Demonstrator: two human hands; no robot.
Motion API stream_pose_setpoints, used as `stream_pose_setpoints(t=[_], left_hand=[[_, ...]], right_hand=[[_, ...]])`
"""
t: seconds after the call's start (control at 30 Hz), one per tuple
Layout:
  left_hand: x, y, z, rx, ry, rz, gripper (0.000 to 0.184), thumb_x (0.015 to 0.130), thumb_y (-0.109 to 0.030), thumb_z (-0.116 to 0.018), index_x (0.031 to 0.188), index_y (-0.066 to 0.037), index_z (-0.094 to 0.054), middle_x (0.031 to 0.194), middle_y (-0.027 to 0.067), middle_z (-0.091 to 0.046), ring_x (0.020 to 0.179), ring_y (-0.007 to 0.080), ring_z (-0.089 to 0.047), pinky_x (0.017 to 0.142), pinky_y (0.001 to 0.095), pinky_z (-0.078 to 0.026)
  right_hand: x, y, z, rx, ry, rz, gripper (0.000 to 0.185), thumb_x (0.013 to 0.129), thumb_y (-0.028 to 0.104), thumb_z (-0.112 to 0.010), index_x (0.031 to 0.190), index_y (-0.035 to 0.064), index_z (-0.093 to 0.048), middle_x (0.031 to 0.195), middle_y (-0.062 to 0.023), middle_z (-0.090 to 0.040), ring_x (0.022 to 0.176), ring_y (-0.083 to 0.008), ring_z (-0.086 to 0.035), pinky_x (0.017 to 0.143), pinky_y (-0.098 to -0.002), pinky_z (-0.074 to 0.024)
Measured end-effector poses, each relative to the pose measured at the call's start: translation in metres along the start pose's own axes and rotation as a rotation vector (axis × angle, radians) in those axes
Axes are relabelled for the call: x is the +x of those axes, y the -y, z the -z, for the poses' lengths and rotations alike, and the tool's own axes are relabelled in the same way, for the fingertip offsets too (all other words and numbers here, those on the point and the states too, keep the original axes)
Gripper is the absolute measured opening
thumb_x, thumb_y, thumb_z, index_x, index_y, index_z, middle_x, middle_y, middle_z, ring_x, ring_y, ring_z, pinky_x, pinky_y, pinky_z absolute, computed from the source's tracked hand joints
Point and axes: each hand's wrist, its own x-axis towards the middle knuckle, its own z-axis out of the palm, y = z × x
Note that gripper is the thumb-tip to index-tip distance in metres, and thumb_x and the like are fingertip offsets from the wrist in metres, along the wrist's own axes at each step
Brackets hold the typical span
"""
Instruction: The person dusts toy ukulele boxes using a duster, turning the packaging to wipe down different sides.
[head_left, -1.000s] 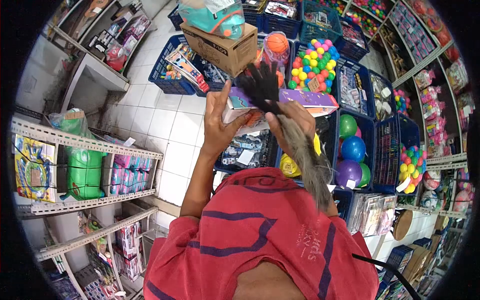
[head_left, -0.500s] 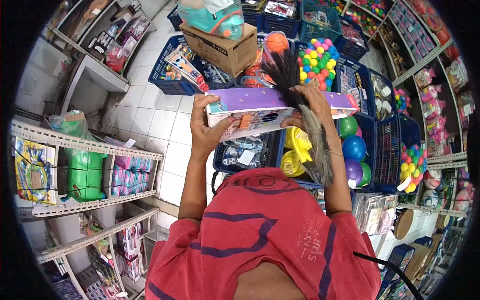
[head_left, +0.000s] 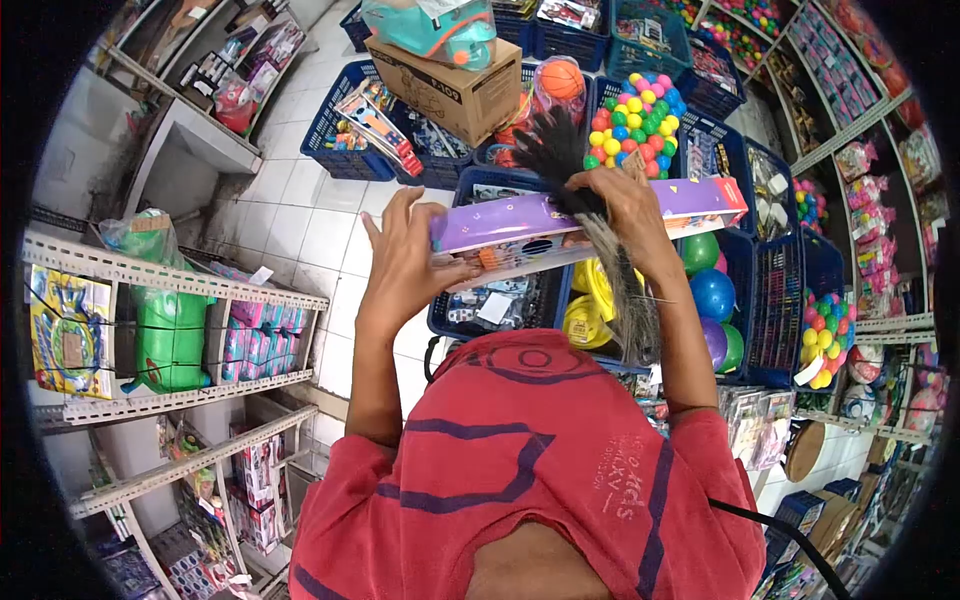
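A long purple and white toy box (head_left: 500,222) is held up in front of my chest, its right end a little higher than its left. My left hand (head_left: 405,250) is at the box's left end, thumb along its lower side and the other fingers spread and raised. My right hand (head_left: 628,212) is wrapped round the box right of its middle. It also grips a feather duster (head_left: 622,290), whose black tuft points up and left past the box while the grey part hangs below. Yellow packaged items (head_left: 592,310) lie in a crate under the box.
Blue crates hold colourful small balls (head_left: 640,120), larger balls (head_left: 712,293) and packaged toys. A cardboard box (head_left: 445,92) rests on crates ahead. White metal shelves (head_left: 180,285) with a green toy (head_left: 170,340) stand at the left, more racks (head_left: 880,220) at the right.
The toy box has shifted right and its right end has risen. My left hand's fingers have lifted and spread at the left end. My right hand has stayed on the box with the duster.
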Motion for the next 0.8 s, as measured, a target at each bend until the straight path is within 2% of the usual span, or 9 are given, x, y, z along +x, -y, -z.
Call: stream_pose_setpoints(t=[0.13, 0.23, 0.27, 0.37, 0.4, 0.5, 0.53, 0.63, 0.8], left_hand=[[0.007, -0.019, 0.003, 0.224, 0.025, -0.037, 0.088, 0.052, -0.034, -0.077, 0.122, 0.001, -0.036, 0.116, 0.0143, -0.048, 0.118, 0.0345, -0.034, 0.092, 0.0667, -0.008], [0.006, -0.037, 0.013, 0.282, 0.153, -0.053, 0.09, 0.052, -0.037, -0.076, 0.122, 0.003, -0.035, 0.111, 0.0136, -0.052, 0.115, 0.0351, -0.039, 0.093, 0.066, -0.005], [0.008, -0.04, 0.01, 0.283, 0.148, -0.124, 0.092, 0.053, -0.038, -0.075, 0.123, 0.005, -0.034, 0.107, 0.0158, -0.053, 0.11, 0.0334, -0.044, 0.094, 0.0613, -0.016], [0.019, -0.037, -0.011, 0.132, 0.266, -0.068, 0.088, 0.054, -0.037, -0.075, 0.12, 0.007, -0.037, 0.1, 0.0187, -0.055, 0.104, 0.0316, -0.049, 0.09, 0.0507, -0.032], [0.022, -0.036, -0.016, 0.111, 0.21, -0.085, 0.085, 0.051, -0.035, -0.078, 0.117, 0.003, -0.038, 0.088, 0.0231, -0.057, 0.084, 0.0353, -0.056, 0.072, 0.0396, -0.043], [0.027, -0.038, -0.024, 0.018, 0.109, 0.096, 0.084, 0.052, -0.034, -0.078, 0.116, 0.002, -0.038, 0.081, 0.0213, -0.059, 0.075, 0.0352, -0.058, 0.064, 0.0419, -0.044], [0.024, -0.03, -0.034, -0.041, 0.008, 0.021, 0.079, 0.056, -0.03, -0.075, 0.117, 0.002, -0.036, 0.073, 0.0206, -0.059, 0.068, 0.0364, -0.058, 0.058, 0.0435, -0.044], [0.023, -0.025, -0.041, -0.091, -0.001, 0.13, 0.069, 0.062, -0.026, -0.071, 0.11, 0.01, -0.038, 0.069, 0.0247, -0.058, 0.064, 0.0389, -0.058, 0.056, 0.0439, -0.044], [0.019, -0.01, -0.047, -0.08, -0.116, 0.067, 0.077, 0.062, -0.024, -0.071, 0.119, 0.008, -0.031, 0.066, 0.0217, -0.058, 0.061, 0.0363, -0.058, 0.054, 0.0427, -0.044]], right_hand=[[0.003, 0.002, -0.003, 0.055, -0.008, 0.027, 0.043, 0.059, 0.031, -0.07, 0.095, 0.0137, -0.054, 0.092, -0.0034, -0.057, 0.089, -0.0221, -0.052, 0.076, -0.0361, -0.0321], [0.006, 0.011, 0.001, 0.054, 0.059, 0.047, 0.043, 0.059, 0.033, -0.069, 0.096, 0.0146, -0.054, 0.094, -0.0039, -0.057, 0.09, -0.0225, -0.052, 0.076, -0.0362, -0.0322], [0.007, 0.014, 0.0, 0.061, 0.07, 0.062, 0.043, 0.06, 0.033, -0.068, 0.096, 0.0148, -0.054, 0.094, -0.0039, -0.057, 0.09, -0.0226, -0.052, 0.076, -0.0361, -0.0323], [0.013, 0.019, -0.013, 0.027, 0.022, 0.14, 0.042, 0.056, 0.025, -0.071, 0.092, 0.0122, -0.055, 0.087, -0.0033, -0.056, 0.086, -0.0218, -0.052, 0.076, -0.0327, -0.0336], [0.015, 0.019, -0.017, -0.008, 0.031, 0.152, 0.041, 0.056, 0.025, -0.071, 0.092, 0.0125, -0.055, 0.086, -0.0033, -0.056, 0.086, -0.0216, -0.051, 0.076, -0.0323, -0.0335], [0.014, 0.018, -0.021, -0.08, 0.013, 0.164, 0.038, 0.06, 0.021, -0.067, 0.095, 0.0145, -0.055, 0.087, -0.0038, -0.055, 0.089, -0.023, -0.049, 0.079, -0.0346, -0.0327], [0.013, 0.021, -0.019, -0.098, -0.011, 0.18, 0.036, 0.062, 0.018, -0.065, 0.096, 0.0153, -0.055, 0.088, -0.0037, -0.055, 0.091, -0.0236, -0.049, 0.08, -0.0362, -0.0324], [0.005, 0.042, -0.019, -0.034, -0.066, 0.222, 0.036, 0.061, 0.014, -0.063, 0.097, 0.0153, -0.055, 0.089, -0.0033, -0.055, 0.092, -0.0244, -0.049, 0.081, -0.0388, -0.0328], [-0.012, 0.046, -0.033, 0.101, -0.022, 0.255, 0.036, 0.063, 0.019, -0.063, 0.097, 0.0118, -0.057, 0.089, -0.0043, -0.055, 0.089, -0.0228, -0.049, 0.077, -0.0345, -0.0363]])
